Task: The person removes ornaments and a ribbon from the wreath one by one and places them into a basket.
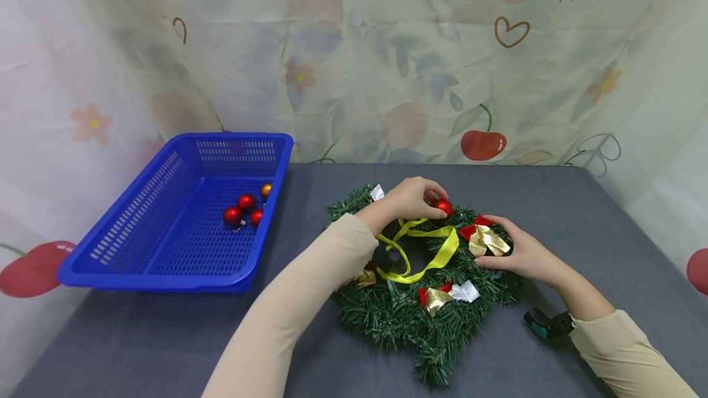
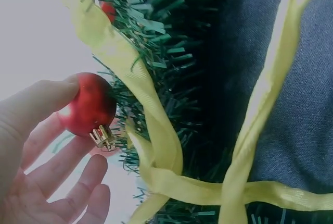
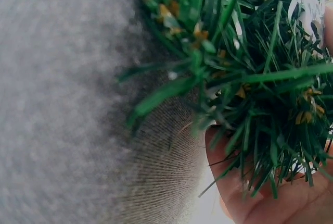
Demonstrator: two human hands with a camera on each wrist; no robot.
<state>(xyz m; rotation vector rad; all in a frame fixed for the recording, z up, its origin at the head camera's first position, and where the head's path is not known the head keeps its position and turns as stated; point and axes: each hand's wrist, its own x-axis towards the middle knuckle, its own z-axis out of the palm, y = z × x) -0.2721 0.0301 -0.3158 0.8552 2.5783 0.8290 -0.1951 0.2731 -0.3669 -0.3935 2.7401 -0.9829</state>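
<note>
Head view: the left hand (image 1: 409,198) pinches a red ball (image 1: 444,207) at the wreath's (image 1: 381,318) far side; the right hand (image 1: 522,253) grips its right edge, likely steadying it (more balls (image 1: 246,202) sit in the basket (image 1: 166,282)). Left wrist: the metal cap (image 2: 103,137) is uncovered, perhaps deliberately. Right wrist: fingers behind greenery, apparently supporting.

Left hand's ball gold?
No, the ball in the left hand is red; only its cap is gold-coloured.

Wreath (image 1: 381,318), green; ribbon (image 1: 445,250), yellow; bows (image 1: 436,301), red, gold, silver; held bauble (image 1: 444,207), red. Left: basket (image 1: 155,281), blue; basket baubles (image 1: 246,202), three red, one gold. Tabletop (image 1: 553,201), dark grey. Far backdrop (image 1: 359,91), cream, orange-flower and red-cherry print.
</note>
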